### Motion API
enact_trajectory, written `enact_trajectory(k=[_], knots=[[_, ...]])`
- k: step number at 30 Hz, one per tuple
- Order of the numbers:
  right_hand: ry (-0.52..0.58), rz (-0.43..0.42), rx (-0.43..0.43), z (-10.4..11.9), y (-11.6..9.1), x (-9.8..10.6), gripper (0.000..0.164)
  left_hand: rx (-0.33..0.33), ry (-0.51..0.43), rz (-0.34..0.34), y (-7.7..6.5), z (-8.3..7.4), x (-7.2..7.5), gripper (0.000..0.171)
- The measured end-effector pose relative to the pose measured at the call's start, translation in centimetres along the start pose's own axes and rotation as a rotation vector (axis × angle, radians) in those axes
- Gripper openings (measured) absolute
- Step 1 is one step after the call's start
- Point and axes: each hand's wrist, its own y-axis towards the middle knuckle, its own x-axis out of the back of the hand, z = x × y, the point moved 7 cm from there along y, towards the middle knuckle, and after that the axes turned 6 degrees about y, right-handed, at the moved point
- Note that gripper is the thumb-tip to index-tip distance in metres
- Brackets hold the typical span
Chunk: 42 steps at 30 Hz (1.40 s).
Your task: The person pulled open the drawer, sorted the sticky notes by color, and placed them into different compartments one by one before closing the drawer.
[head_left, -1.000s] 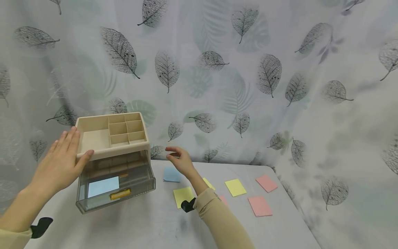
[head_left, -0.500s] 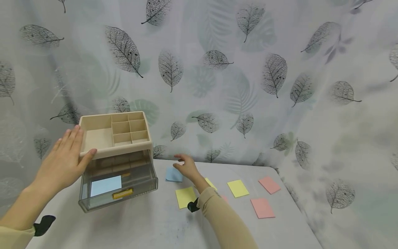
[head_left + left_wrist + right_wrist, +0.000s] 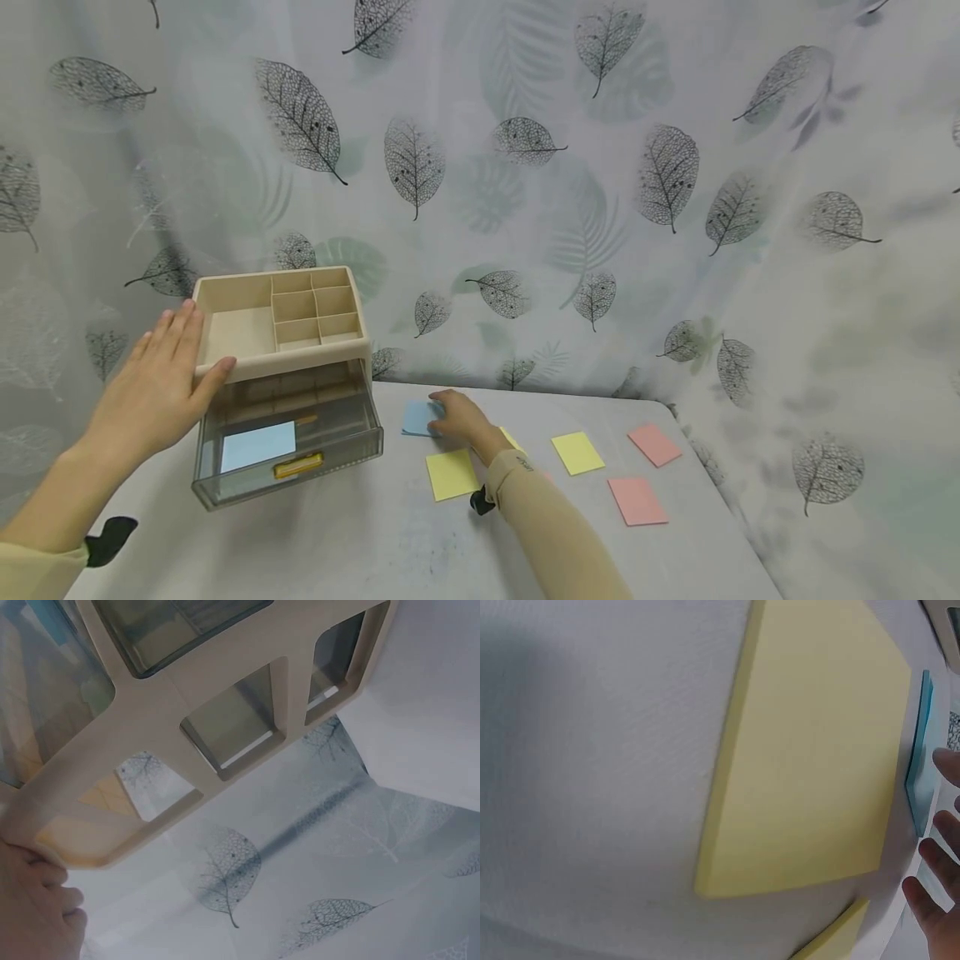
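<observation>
My left hand (image 3: 161, 387) rests with straight fingers on the left upper edge of a beige desk organizer (image 3: 292, 360). In the left wrist view, its knuckles (image 3: 37, 907) show beside the organizer's frame (image 3: 165, 690). A smoky see-through drawer (image 3: 225, 490) stands pulled out below, with a blue sticky-note pad (image 3: 258, 447) inside and a yellow bar (image 3: 297, 465) at its front. My right hand (image 3: 467, 422) reaches over another blue sticky-note pad (image 3: 415, 418) on the table. In the right wrist view, its loosely spread fingers (image 3: 939, 859) are close by that pad (image 3: 922, 750).
Nearest the right forearm lies a yellow sticky-note pad (image 3: 452, 475). Further right are another yellow pad (image 3: 577, 452) and two pink pads (image 3: 655, 444), (image 3: 637, 502). Others are partly hidden under the forearm. A leaf-print curtain (image 3: 480, 208) hangs behind the white table (image 3: 360, 542).
My right hand has come down and slightly right, from above the table to the blue pad. The left hand stays on the organizer. The head view has shifted slightly.
</observation>
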Motion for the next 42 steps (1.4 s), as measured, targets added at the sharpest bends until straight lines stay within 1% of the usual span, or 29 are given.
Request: enact_trajectory(k=[5,13,18,23,28,31,37,42], knots=[[-0.043,0.026,-0.021,-0.4,-0.3,-0.3,0.061,-0.002,0.003,-0.001,0.0,-0.1,0.0,0.079],[-0.073,0.027,0.006,-0.1,-0.2,-0.3,0.059,-0.002,0.000,-0.004,0.0,-0.1,0.0,0.079],[-0.059,0.020,0.008,0.0,-0.1,-0.2,0.058,-0.002,0.000,-0.004,0.0,-0.1,0.0,0.079],[-0.034,0.007,-0.009,-0.1,-0.3,-0.1,0.059,-0.006,0.004,0.003,0.0,-0.1,0.0,0.079],[-0.009,-0.018,-0.009,-0.1,-0.6,0.2,0.060,-0.005,0.002,0.016,-0.1,-0.2,-0.1,0.080],[-0.004,-0.040,0.007,0.1,-0.8,0.4,0.059,-0.005,0.001,0.014,-0.1,-0.2,-0.1,0.080],[-0.009,-0.097,0.032,0.5,-0.9,0.9,0.050,-0.001,0.000,0.013,-0.1,-0.1,-0.1,0.080],[0.017,-0.119,0.038,0.5,-0.8,1.1,0.043,0.001,0.000,0.016,-0.1,-0.2,-0.1,0.080]])
